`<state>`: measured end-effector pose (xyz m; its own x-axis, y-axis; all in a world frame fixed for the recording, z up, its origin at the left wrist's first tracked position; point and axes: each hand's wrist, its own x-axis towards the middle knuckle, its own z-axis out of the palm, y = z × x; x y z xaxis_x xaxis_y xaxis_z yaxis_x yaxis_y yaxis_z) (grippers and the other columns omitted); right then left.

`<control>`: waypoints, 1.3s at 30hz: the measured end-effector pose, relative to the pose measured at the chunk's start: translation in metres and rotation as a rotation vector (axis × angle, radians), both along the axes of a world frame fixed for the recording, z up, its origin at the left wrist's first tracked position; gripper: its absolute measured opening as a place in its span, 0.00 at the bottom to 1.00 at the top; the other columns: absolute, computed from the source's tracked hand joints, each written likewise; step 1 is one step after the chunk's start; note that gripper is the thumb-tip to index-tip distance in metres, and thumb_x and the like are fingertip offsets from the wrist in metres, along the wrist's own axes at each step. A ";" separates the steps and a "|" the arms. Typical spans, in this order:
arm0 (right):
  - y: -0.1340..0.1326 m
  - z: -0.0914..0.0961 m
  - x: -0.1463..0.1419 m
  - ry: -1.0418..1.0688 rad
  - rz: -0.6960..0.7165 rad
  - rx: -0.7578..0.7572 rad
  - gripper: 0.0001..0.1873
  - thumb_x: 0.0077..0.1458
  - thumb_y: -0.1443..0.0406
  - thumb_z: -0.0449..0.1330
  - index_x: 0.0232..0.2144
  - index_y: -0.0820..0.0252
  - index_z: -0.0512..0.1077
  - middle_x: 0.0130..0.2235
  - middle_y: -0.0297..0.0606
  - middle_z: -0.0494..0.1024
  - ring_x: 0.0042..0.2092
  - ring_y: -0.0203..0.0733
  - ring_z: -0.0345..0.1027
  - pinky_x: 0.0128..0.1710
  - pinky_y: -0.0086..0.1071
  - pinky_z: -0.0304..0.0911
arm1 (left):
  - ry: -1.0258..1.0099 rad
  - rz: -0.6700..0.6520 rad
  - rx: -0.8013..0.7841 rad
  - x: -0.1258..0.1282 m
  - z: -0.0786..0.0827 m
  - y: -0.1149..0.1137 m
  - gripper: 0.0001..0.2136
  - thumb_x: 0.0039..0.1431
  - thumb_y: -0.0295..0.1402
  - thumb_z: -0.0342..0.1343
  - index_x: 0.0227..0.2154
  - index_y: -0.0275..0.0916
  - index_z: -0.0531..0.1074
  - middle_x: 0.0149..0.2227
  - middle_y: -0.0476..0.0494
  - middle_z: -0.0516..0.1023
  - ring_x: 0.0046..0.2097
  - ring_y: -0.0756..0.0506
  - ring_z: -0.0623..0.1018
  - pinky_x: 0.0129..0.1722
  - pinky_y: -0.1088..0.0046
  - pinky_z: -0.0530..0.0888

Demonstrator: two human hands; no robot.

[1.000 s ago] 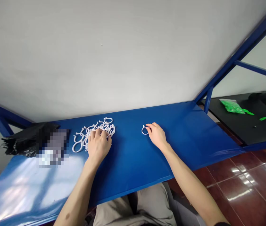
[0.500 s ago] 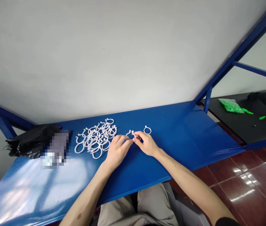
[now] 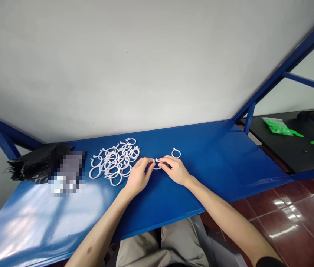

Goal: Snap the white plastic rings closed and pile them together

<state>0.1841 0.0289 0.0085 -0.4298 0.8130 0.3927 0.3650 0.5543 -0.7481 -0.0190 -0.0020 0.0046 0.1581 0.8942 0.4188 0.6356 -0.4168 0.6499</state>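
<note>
1. White ball-tipped rings (image 3: 111,163) lie heaped on a blue table (image 3: 212,155), which runs along a pale grey wall (image 3: 129,78), the broadest surface in view.
2. Reddish-brown floor tiles (image 3: 279,222) show at the lower right, with streaks of reflected light.
3. A blue metal frame (image 3: 282,73) rises at a slant at the right end of the table; another blue bar slopes down at the far left.
4. A black tabletop (image 3: 274,154) stands beyond that frame, at the right.
5. Beige trousers (image 3: 183,241) show below the table's near edge, where the person sits.
6. A crumpled black plastic bag (image 3: 33,163) lies on the table's left end, its right side covered by a pixelated patch.
7. A clear bag of bright green pieces (image 3: 278,127) lies on the black tabletop, a few pieces spilling out.
8. The left hand (image 3: 139,176) is just right of the heap, its thumb and forefinger nearly closed on one tip of the held ring (image 3: 157,168).
9. The right hand (image 3: 177,172) faces it, thumb and forefinger pinching the opposite tip; whether the two tips touch, I cannot tell.
10. One lone ring (image 3: 176,157) lies flat just beyond the right hand, apart from the heap.
</note>
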 end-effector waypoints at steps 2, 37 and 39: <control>0.000 0.001 0.000 0.026 0.023 -0.058 0.14 0.69 0.56 0.55 0.43 0.56 0.78 0.37 0.38 0.80 0.36 0.40 0.74 0.39 0.33 0.69 | -0.039 -0.007 -0.022 0.000 0.000 0.000 0.06 0.69 0.36 0.51 0.42 0.43 0.72 0.38 0.45 0.80 0.39 0.46 0.79 0.41 0.69 0.76; 0.025 -0.004 0.027 -0.291 -0.285 0.187 0.19 0.72 0.61 0.48 0.47 0.59 0.78 0.40 0.44 0.75 0.43 0.47 0.71 0.44 0.40 0.71 | 0.549 0.627 0.023 -0.053 0.009 0.021 0.17 0.67 0.33 0.48 0.53 0.33 0.74 0.51 0.30 0.78 0.52 0.31 0.73 0.50 0.54 0.68; 0.031 -0.005 0.037 -0.365 -0.364 0.155 0.19 0.72 0.62 0.48 0.48 0.58 0.78 0.40 0.44 0.75 0.42 0.48 0.70 0.44 0.42 0.71 | 0.614 0.646 -0.082 -0.061 0.008 0.022 0.17 0.66 0.34 0.48 0.52 0.34 0.76 0.50 0.30 0.78 0.52 0.30 0.72 0.48 0.53 0.68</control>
